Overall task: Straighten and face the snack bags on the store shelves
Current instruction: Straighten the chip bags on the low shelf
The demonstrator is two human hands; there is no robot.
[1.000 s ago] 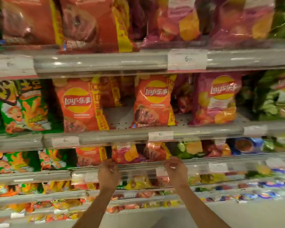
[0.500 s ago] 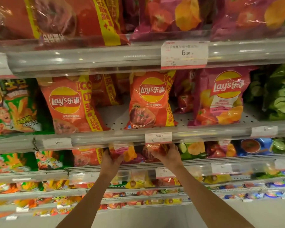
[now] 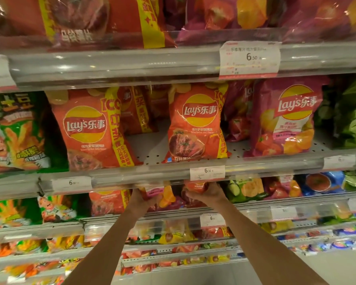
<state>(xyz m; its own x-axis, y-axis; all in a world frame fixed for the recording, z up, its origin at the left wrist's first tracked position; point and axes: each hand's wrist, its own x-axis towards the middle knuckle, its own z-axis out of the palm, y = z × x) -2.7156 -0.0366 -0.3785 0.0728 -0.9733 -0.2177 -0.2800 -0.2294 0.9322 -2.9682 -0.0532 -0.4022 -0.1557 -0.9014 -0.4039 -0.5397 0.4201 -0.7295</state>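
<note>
Gripping crinkled red-orange bag (image 3: 195,187), hands (image 3: 209,194)

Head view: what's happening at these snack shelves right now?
A person is tidying chip bags on a store shelf. Both arms reach up under the shelf rail. The left hand grips a pink-and-yellow chip bag, and the right hand grips a red chip bag beside it. Both bags are partly hidden by the rail. On the shelf above, the red Lay's bags stand facing out, with a gap between two of them.
</note>
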